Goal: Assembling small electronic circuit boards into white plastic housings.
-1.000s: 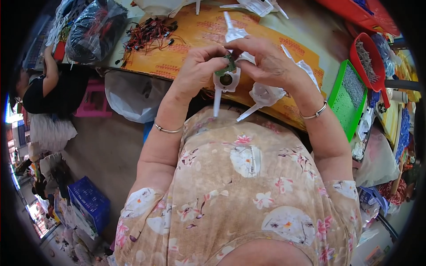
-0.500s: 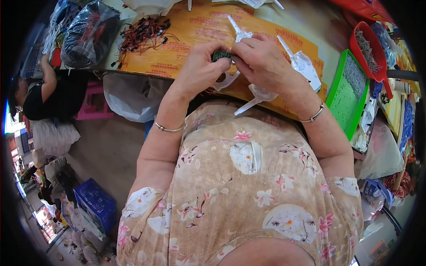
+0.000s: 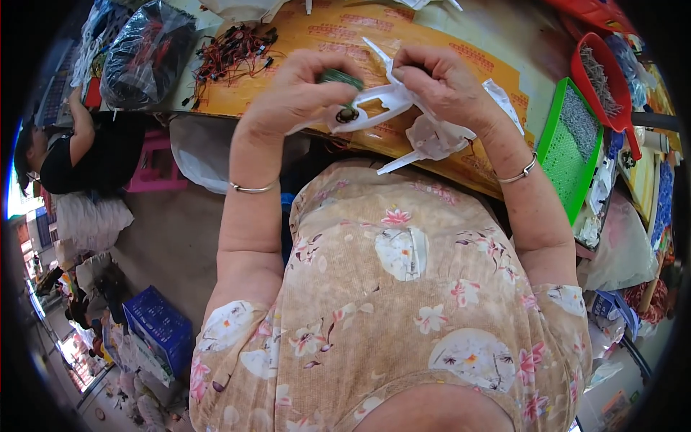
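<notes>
My left hand (image 3: 291,93) is closed on a small green circuit board (image 3: 340,78), held between thumb and fingers above the table. Below it lies a white plastic frame (image 3: 389,108) with a dark round part (image 3: 347,114) at its left end. My right hand (image 3: 448,85) has its fingers pinched over the right part of this frame; whether they grip the frame or something small is hidden. Closer to my body rests another white plastic piece (image 3: 434,139) with a narrow stem, at the table edge. A further white piece (image 3: 504,101) shows behind my right wrist.
Tangled red and black wires (image 3: 234,57) lie at the table's left, beside a clear bag of dark items (image 3: 147,54). At right are a green tray (image 3: 558,155) of small metal parts and a red scoop (image 3: 597,79) of thin metal pieces. Another person (image 3: 90,147) sits at left.
My hands have moved apart: the left shifted left with the circuit board, the right slightly up. More of the white frame between them now shows.
</notes>
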Action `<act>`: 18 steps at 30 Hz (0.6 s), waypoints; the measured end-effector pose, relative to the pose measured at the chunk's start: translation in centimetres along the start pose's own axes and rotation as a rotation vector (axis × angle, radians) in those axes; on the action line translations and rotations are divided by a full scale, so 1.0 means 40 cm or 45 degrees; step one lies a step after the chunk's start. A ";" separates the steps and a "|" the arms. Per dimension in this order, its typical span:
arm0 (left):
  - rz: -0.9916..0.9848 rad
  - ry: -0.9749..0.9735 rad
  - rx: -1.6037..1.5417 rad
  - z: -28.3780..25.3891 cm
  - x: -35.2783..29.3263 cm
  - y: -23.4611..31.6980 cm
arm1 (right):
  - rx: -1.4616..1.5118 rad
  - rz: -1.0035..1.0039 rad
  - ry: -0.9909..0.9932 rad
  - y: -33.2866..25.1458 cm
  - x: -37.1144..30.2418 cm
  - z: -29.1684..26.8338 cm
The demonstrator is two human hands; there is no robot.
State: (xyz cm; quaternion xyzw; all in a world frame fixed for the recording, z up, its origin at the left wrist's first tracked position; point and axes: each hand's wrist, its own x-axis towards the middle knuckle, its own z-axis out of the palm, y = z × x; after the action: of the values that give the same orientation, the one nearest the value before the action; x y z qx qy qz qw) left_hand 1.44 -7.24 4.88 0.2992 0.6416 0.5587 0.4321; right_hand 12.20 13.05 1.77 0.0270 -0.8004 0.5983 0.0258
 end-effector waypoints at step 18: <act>0.071 1.013 0.252 -0.395 -0.385 -0.134 | 0.102 0.044 0.420 0.058 0.004 -0.011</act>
State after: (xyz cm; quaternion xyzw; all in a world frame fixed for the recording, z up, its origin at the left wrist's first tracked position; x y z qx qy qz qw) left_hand -5.17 -28.88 3.10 0.1171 0.8010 0.5778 0.1040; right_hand 11.85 14.12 -0.31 -0.0841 -0.7611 0.6265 0.1454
